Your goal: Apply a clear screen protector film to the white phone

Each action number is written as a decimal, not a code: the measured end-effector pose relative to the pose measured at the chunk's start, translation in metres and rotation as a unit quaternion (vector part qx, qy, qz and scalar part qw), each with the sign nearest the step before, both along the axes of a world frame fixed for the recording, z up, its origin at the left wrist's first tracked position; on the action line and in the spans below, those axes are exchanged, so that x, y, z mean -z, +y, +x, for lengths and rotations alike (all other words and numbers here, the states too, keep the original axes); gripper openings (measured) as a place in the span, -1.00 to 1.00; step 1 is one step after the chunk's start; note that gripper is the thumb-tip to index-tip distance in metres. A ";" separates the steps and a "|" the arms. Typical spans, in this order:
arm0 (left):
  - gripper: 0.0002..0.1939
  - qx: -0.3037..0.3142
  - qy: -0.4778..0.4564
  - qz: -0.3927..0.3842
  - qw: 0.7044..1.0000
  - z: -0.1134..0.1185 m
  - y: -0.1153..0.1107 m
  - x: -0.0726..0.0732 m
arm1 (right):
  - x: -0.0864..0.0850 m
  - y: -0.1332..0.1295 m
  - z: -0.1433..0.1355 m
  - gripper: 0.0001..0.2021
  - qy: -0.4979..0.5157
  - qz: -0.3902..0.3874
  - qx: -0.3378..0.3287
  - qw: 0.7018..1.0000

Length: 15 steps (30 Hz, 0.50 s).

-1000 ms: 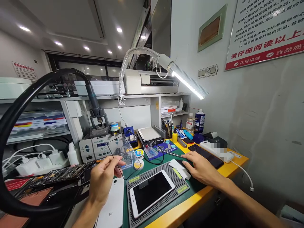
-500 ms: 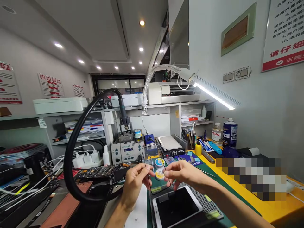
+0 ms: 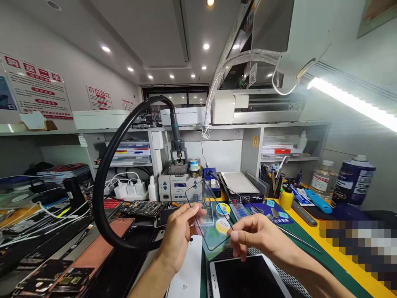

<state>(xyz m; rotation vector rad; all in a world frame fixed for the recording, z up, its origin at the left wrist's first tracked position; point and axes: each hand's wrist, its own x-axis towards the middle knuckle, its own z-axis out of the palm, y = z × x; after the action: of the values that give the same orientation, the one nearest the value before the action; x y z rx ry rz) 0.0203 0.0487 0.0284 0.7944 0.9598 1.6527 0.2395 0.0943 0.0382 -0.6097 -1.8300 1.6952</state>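
A thin black rectangular frame (image 3: pixel 207 244) hangs tilted between my hands. My left hand (image 3: pixel 181 231) pinches its left edge between thumb and fingers. On the lower right edge, my right hand (image 3: pixel 249 234) has its fingertips closed on the same frame. Below them lies a white tablet with a dark screen (image 3: pixel 245 277), on a perforated dark mat. A white device back with a logo (image 3: pixel 189 269) is under my left forearm. Behind the black frame sit two small round tins, one yellow-labelled (image 3: pixel 222 226) and one blue and yellow (image 3: pixel 223 210).
A thick black hose (image 3: pixel 101 207) arches at left, beside circuit boards (image 3: pixel 144 208) and a pink phone panel (image 3: pixel 102 244). Behind stand a grey soldering station (image 3: pixel 178 188) and a flat heating plate (image 3: pixel 240 184). Tweezers (image 3: pixel 297 238), a yellow bottle (image 3: pixel 285 198) and a spray can (image 3: pixel 353 182) are at right.
The view has shifted, so the bench appears further left and nearer. My hands are further apart, and the black frame between them shows larger and more spread out.
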 end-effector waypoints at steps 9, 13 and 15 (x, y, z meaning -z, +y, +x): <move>-0.88 0.058 -0.090 -0.028 0.994 -0.009 -0.004 -0.007 | -0.005 -0.004 0.008 -0.78 0.140 -0.163 -0.010 0.977; -0.90 0.087 -0.102 -0.027 0.991 -0.008 -0.006 -0.008 | 0.001 0.001 0.004 -0.80 0.190 -0.200 -0.007 0.961; -0.90 0.092 -0.103 -0.021 0.990 -0.007 -0.006 -0.009 | 0.005 0.004 0.002 -0.78 0.184 -0.185 0.008 0.965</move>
<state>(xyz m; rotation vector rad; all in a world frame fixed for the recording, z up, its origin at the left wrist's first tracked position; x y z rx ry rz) 0.0133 0.0425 0.0377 0.6490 0.7509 1.5158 0.2411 0.0981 0.0334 -0.4156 -1.2587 2.0030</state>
